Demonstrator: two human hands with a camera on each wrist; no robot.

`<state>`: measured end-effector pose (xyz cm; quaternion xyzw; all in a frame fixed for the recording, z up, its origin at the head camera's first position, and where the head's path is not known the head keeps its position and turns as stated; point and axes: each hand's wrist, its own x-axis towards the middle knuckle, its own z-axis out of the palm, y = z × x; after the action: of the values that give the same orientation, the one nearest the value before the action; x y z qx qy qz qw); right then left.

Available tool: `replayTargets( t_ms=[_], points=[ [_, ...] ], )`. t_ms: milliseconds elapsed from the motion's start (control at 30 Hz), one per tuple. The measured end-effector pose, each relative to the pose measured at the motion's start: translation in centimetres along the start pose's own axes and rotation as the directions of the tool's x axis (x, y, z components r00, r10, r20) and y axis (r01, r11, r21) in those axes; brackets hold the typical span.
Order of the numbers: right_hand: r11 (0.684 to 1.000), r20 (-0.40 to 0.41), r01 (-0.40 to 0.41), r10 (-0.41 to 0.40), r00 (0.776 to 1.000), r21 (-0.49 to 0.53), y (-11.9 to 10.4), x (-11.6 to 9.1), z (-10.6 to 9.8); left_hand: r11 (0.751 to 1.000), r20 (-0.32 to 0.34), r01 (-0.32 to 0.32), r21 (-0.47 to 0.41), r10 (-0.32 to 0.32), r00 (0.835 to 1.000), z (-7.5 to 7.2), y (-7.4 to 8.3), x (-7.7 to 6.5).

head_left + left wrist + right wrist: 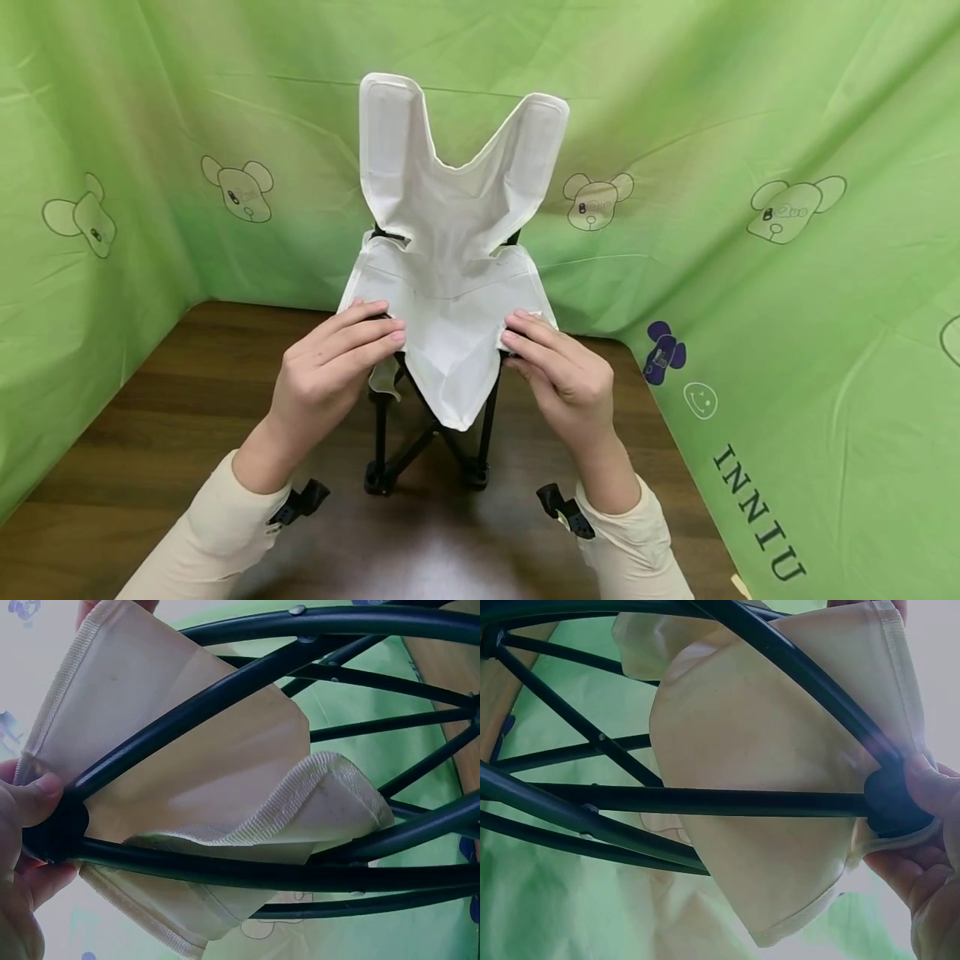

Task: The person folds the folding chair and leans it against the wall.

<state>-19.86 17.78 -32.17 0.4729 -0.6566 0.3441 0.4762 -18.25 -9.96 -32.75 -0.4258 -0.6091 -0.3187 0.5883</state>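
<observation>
A small folding camp chair stands on the table, its white fabric seat [450, 308] spread over a black tube frame [408, 454]. My left hand [330, 358] grips the front left corner, fingers over the cloth and thumb beneath at the black joint [64, 829]. At the front right corner, my right hand [562, 367] pinches the cloth and the black joint [892, 802] together. Between the hands, the seat's front flap hangs down in a point. The backrest [457, 200] rises behind with two tall corners. Below the left hand dangles a loose cloth flap [385, 379].
A dark wood table [210, 392] lies under the chair. Green curtains [487, 42] with bear-head prints surround it at the back and both sides. Black wrist mounts [300, 502] are strapped at the cream sleeves [217, 533]. A pale scrap [741, 586] shows at the lower right edge.
</observation>
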Motion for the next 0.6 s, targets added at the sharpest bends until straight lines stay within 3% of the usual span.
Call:
replayTargets(
  t_ms=[600],
  points=[
    [1.0, 0.013, 0.027, -0.027, 1.0, 0.002, -0.5, 1.3, 0.3, 1.0, 0.065, -0.03, 0.005, 0.029, 0.997, 0.0, -0.2, 1.0]
  ],
)
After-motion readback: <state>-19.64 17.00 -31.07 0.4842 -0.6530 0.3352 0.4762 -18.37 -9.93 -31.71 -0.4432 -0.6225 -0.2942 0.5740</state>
